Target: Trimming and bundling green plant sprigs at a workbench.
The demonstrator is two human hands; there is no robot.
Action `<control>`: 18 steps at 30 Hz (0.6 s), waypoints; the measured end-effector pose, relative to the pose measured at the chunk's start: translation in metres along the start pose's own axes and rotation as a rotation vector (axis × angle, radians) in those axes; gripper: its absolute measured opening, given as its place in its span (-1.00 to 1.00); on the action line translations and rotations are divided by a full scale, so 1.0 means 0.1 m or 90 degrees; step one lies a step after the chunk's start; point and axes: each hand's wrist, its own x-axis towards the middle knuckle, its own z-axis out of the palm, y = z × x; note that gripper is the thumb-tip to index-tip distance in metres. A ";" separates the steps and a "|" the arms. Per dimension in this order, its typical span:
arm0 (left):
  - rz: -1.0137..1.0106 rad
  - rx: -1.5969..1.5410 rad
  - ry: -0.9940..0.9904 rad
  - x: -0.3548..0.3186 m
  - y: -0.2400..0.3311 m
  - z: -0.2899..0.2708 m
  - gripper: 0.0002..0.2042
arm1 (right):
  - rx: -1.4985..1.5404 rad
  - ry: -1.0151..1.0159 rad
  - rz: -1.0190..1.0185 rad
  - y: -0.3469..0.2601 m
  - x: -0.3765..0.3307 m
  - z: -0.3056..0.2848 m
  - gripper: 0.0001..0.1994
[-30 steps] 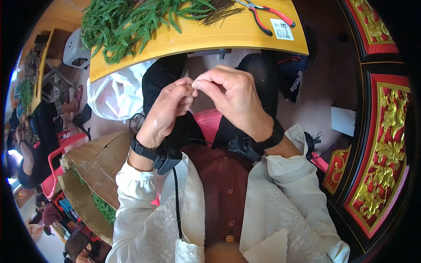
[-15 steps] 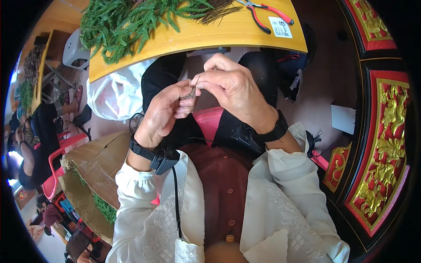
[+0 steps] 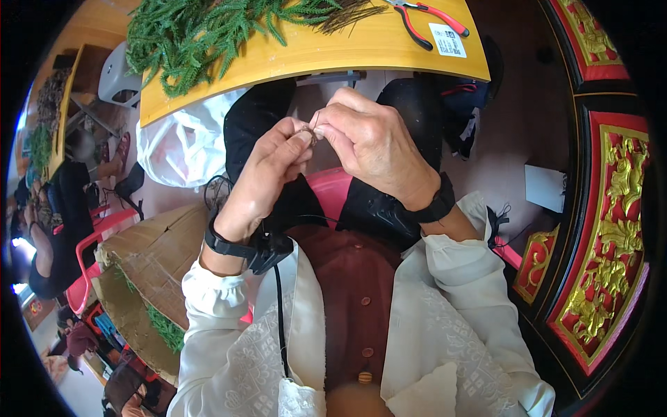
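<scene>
Green sprigs (image 3: 208, 35) on a yellow table (image 3: 333, 52); red-handled pliers (image 3: 427, 17); white lace-patterned sleeves (image 3: 458, 326).

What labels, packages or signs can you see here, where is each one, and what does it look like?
White label: on the yellow table, beside the red-handled pliers; small rectangle with dark print.
White plastic bag: under the table's left end; crumpled, plain.
Cardboard box: left of the left hand; brown, open.
No screens visible.

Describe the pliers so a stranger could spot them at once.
Start at the yellow table above the hands. Past the green sprigs, at its far right end, lie the pliers, beside a white tag. Only they have red handles.
</scene>
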 end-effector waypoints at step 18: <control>0.115 0.082 0.110 0.00 0.02 0.13 -0.66 | 0.109 0.049 0.010 0.05 0.10 -0.17 -0.79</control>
